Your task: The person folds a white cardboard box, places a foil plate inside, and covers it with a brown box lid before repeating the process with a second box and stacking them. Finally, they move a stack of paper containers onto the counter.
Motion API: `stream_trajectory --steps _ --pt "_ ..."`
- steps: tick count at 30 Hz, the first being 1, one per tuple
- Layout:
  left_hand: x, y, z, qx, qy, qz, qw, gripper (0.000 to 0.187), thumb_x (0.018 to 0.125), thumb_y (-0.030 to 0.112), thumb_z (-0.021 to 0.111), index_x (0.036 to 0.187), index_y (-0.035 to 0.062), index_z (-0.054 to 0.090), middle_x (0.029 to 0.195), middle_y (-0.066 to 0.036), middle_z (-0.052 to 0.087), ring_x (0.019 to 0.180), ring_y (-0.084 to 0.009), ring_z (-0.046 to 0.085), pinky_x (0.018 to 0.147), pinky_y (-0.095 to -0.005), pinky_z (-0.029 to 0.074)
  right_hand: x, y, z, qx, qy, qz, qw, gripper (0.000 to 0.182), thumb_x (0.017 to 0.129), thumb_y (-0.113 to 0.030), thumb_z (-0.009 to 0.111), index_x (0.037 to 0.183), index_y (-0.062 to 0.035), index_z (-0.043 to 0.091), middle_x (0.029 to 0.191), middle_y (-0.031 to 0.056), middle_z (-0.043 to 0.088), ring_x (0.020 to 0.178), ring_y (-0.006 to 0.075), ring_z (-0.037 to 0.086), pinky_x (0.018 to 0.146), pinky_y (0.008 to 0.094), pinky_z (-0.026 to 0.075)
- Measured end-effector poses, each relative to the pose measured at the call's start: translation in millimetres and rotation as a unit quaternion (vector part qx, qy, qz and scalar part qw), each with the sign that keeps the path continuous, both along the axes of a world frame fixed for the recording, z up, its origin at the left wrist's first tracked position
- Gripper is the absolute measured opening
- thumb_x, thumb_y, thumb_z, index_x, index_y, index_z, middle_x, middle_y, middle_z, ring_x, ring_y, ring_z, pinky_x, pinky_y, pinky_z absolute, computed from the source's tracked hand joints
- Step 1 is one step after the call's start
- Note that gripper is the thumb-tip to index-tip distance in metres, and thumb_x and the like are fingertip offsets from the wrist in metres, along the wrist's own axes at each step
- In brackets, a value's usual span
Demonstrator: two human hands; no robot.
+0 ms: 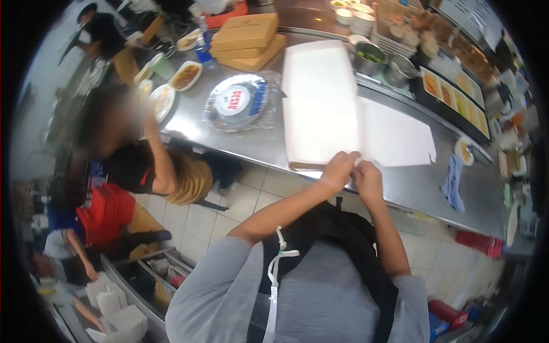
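Observation:
A large cardboard box point(321, 103) with a white inside lies unfolded on the steel counter, its long panel running away from me. A wide white flap point(397, 134) spreads out to its right. My left hand point(338, 170) is closed at the box's near edge, fingers pinched on the cardboard. Right beside it, almost touching, my right hand point(367, 178) pinches the near corner where the panel and flap meet. The fingertips partly hide the fold between them.
Brown boxes point(246, 37) are stacked behind a plastic-wrapped round plate point(233, 102). Metal pots point(369, 57) and a tray of toppings point(454, 100) line the back right. A blue cloth point(453, 183) lies right. A co-worker point(154, 154) stands at left beside plates of food.

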State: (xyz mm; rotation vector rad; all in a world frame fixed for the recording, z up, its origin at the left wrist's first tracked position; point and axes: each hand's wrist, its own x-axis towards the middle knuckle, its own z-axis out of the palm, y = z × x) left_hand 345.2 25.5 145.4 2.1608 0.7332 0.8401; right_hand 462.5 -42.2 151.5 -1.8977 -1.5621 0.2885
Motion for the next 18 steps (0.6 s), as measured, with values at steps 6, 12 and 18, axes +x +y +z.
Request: stream_trajectory --steps 6,12,18 --pt "-32 7 8 0.03 0.002 0.022 0.999 0.03 0.072 0.009 0.068 0.1 0.0053 0.057 0.084 -0.013 0.059 0.088 -0.032 0.056 0.08 -0.0399 0.044 3 -18 17 -0.117 0.077 -0.046 0.989 0.018 0.073 -0.016 0.066 0.077 -0.0015 0.056 0.075 0.0174 0.056 0.07 0.0348 0.056 0.062 0.0413 0.044" --pt "-110 138 42 0.241 0.195 0.342 0.887 0.031 0.071 0.015 0.07 0.093 0.0073 0.051 0.092 -0.016 0.057 0.09 -0.0326 0.055 0.072 -0.0457 0.043 -5 -18 49 -0.017 0.069 -0.073 0.995 0.032 0.072 -0.017 0.07 0.097 -0.005 0.054 0.086 0.0114 0.052 0.081 0.0276 0.053 0.07 0.0368 0.044" --pt "-174 175 29 0.081 0.216 0.199 0.953 0.016 0.068 -0.001 0.061 0.083 0.0022 0.056 0.075 -0.011 0.06 0.064 -0.0336 0.058 0.06 -0.0374 0.045 16 -19 14 0.001 0.163 -0.089 0.983 0.028 0.076 -0.016 0.069 0.098 -0.0042 0.057 0.087 0.0096 0.055 0.078 0.0222 0.055 0.071 0.0341 0.046"
